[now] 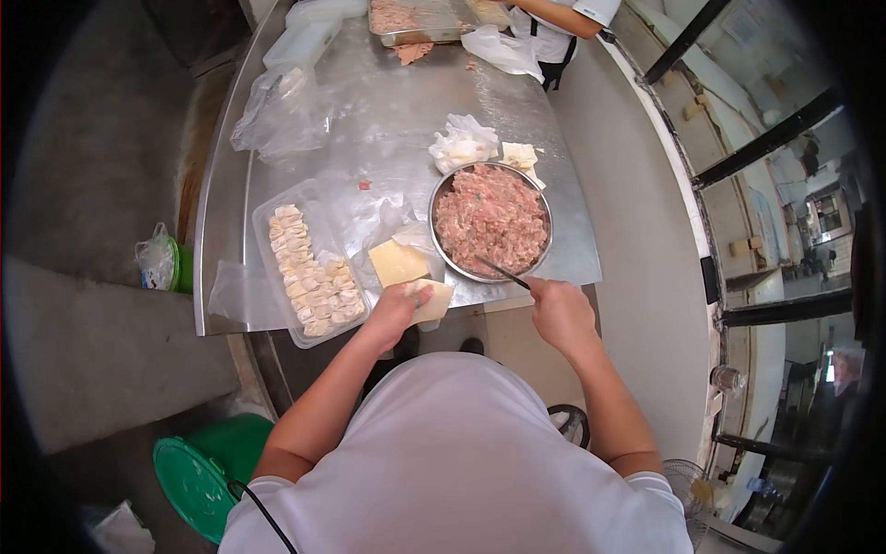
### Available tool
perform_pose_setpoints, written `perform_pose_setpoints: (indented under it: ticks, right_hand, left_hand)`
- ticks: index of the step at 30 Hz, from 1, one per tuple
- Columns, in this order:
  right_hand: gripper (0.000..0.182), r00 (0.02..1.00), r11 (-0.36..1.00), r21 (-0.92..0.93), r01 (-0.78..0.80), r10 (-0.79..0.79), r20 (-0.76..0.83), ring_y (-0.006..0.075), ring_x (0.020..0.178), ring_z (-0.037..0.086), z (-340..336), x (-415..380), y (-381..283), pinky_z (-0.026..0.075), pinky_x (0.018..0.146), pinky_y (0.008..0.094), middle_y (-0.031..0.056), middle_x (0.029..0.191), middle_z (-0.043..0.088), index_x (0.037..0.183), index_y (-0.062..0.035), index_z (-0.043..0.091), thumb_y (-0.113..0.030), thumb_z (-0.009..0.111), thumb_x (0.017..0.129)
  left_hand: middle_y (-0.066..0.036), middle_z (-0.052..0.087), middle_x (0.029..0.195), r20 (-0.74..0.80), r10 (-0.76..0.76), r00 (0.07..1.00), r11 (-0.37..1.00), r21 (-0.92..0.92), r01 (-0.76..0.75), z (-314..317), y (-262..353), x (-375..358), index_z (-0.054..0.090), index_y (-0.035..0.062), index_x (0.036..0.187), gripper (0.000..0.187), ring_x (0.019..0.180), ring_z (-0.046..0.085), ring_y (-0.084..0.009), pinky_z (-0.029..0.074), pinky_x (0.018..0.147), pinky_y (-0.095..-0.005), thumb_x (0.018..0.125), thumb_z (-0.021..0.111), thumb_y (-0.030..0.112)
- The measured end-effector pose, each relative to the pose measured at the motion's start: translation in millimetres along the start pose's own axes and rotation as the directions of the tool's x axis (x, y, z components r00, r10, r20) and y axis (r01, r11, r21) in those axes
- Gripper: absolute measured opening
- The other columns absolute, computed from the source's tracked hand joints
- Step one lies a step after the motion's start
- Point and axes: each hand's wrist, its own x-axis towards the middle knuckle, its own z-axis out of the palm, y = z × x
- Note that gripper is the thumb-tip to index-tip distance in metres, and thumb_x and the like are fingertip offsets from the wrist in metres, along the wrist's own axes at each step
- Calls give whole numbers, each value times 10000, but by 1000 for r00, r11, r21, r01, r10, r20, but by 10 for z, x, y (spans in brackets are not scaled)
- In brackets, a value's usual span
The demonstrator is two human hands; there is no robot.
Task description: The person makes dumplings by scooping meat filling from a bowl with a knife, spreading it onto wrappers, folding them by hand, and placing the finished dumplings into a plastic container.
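My left hand (395, 310) is closed on some pale yellow, square wonton wrappers (432, 301) at the table's front edge. More wrappers (399, 263) lie in a stack just beyond it. My right hand (561, 312) grips a slim dark filling stick (503, 270), its far end touching the minced meat (489, 217). A round metal bowl (434, 205) holds this pink mince. Left of my left hand, a clear plastic tray (265, 205) contains rows of folded wontons (318, 286).
A crumpled white plastic bag (464, 140) and more wrappers (522, 157) sit behind the bowl. Farther back, a person (565, 20) stands beside a tray of meat (415, 35). Clear bags (288, 109) lie at the table's left. A green bucket (208, 466) stands on the floor.
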Motion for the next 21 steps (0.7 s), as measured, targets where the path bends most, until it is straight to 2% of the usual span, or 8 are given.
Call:
perform_pose_setpoints:
  ticks: [2, 5, 8, 11, 15, 21]
  right_hand:
    - [249, 995, 987, -163, -13, 30, 99, 373, 880, 713, -80, -50, 27, 571, 769, 474, 206, 942, 716, 1081, -64, 713, -47, 582, 870]
    - [270, 990, 967, -253, -29, 63, 124, 364, 904, 716, -2, 53, 46, 579, 761, 465, 189, 972, 717, 1098, -74, 692, -47, 593, 849]
    - [280, 983, 937, -349, 2, 61, 170, 348, 921, 724, 84, 146, -10, 586, 770, 452, 185, 992, 714, 1135, -67, 664, -56, 595, 864]
    - [170, 986, 945, -324, 48, 6, 164, 319, 915, 746, 155, 205, -12, 601, 781, 430, 183, 952, 737, 1017, -38, 687, -67, 601, 872]
    - [195, 982, 956, -286, 62, -7, 189, 338, 909, 744, 216, 296, 18, 598, 786, 445, 195, 952, 741, 1036, -29, 678, -57, 611, 855]
    - [227, 985, 982, -165, 96, -70, 158, 369, 910, 730, 274, 285, 136, 585, 798, 470, 213, 937, 734, 1035, -14, 675, -60, 613, 821]
  left_hand:
    - [-59, 707, 987, 12, 13, 1000, 988, 151, -15, 90, -131, 141, 686, -34, 1161, 319, 877, 608, -121, 486, 775, -293, 1032, 603, 245]
    - [-34, 704, 1007, 10, 49, 999, 940, 339, -49, 144, -169, 356, 684, -9, 1196, 300, 901, 605, -102, 487, 825, -284, 1046, 581, 230]
    - [-24, 708, 990, 9, 97, 995, 941, 325, -95, 177, -160, 494, 695, -6, 1180, 297, 878, 592, -89, 480, 812, -274, 1048, 579, 232]
    - [-28, 710, 998, 3, 129, 992, 952, 278, -125, 234, -95, 514, 696, -8, 1174, 297, 865, 598, -94, 481, 808, -274, 1048, 578, 234]
    - [-41, 711, 971, -20, 140, 990, 966, 224, -132, 242, -120, 560, 702, -22, 1148, 294, 858, 603, -99, 482, 799, -281, 1035, 594, 226]
    - [-48, 717, 1007, -38, 149, 988, 961, 242, -135, 248, -157, 558, 699, -16, 1165, 296, 882, 622, -111, 490, 825, -280, 1040, 584, 226]
